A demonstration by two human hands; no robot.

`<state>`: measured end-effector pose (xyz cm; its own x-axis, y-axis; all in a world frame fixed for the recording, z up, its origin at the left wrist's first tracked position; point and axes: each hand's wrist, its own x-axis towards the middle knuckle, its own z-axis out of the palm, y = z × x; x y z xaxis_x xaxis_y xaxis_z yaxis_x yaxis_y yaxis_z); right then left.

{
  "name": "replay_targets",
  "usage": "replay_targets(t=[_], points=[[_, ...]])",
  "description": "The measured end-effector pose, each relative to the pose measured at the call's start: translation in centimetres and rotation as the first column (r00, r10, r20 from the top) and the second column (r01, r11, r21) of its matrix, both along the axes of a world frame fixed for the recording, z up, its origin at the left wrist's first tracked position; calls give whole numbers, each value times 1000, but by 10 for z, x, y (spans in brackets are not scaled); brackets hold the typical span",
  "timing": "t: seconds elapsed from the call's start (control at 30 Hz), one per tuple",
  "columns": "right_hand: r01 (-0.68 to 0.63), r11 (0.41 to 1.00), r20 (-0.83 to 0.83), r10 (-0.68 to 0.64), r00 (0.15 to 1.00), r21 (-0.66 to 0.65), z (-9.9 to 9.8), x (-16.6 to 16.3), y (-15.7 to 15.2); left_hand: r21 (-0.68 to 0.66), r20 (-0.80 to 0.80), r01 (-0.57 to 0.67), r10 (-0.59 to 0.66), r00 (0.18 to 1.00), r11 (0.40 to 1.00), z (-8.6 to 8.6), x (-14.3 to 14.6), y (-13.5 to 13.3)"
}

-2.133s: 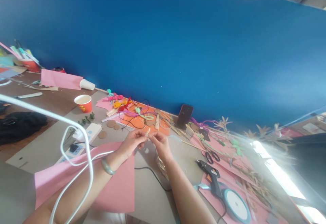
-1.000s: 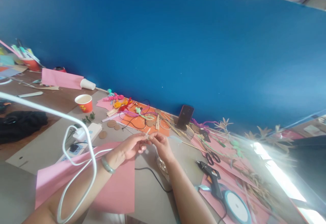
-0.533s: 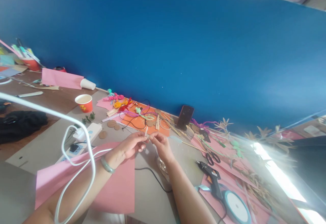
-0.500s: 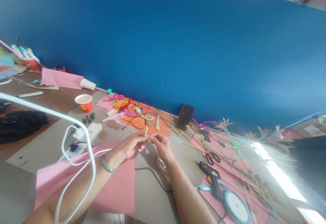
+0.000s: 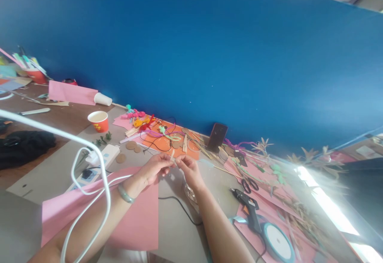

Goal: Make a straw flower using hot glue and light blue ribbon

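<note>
My left hand (image 5: 154,169) and my right hand (image 5: 190,170) meet above the grey table, fingertips pinched together. Between them stands a small, thin, pale strip (image 5: 172,154), its upper end poking up past the fingers; its exact kind is too small to make out. Both hands are closed on it. Under my left forearm lies a sheet of pink paper (image 5: 137,223). A coil of clear or pale material (image 5: 190,193), partly hidden, sits beneath my right wrist.
A white cable (image 5: 107,183) loops across my left forearm near a power strip (image 5: 109,155). On the right lie a glue gun (image 5: 249,209), scissors (image 5: 249,185) and a ribbon roll (image 5: 278,243). A paper cup (image 5: 98,122) stands left; a phone (image 5: 218,136) leans on the blue wall.
The pale strip tilts slightly differently between the fingertips. Otherwise both hands stay in nearly the same place.
</note>
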<state>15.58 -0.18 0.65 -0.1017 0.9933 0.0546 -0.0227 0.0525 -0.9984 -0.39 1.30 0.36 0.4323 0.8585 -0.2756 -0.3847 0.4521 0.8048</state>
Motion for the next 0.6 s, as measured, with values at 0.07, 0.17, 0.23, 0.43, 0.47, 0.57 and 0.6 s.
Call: replay_targets(t=[0.07,0.17,0.23,0.43,0.47,0.57,0.6], points=[[0,1000,-6,0,1000,-5,1,-1,-1,1,-21,7,-7,1000,1000,2,0,-1],[-6,1000,-2,5,1000,-11,4,-2,-2,6,-27,29,-29,999,1000,4,0,-1],[-12,1000,0,12,1000,-10,5,-3,-2,10,-28,34,-34,999,999,5,-1,-1],[23,1000,18,-23,1000,-2,-1,1,1,35,16,18,-18,1000,999,4,-1,-2],[28,1000,22,-28,999,2,-2,2,1,46,31,10,-11,999,999,3,0,-2],[14,1000,16,-14,1000,-4,-6,4,2,88,48,-21,17,999,996,1,0,-1],[4,1000,3,-4,1000,-14,-7,4,2,106,39,-36,32,999,994,0,0,-1]])
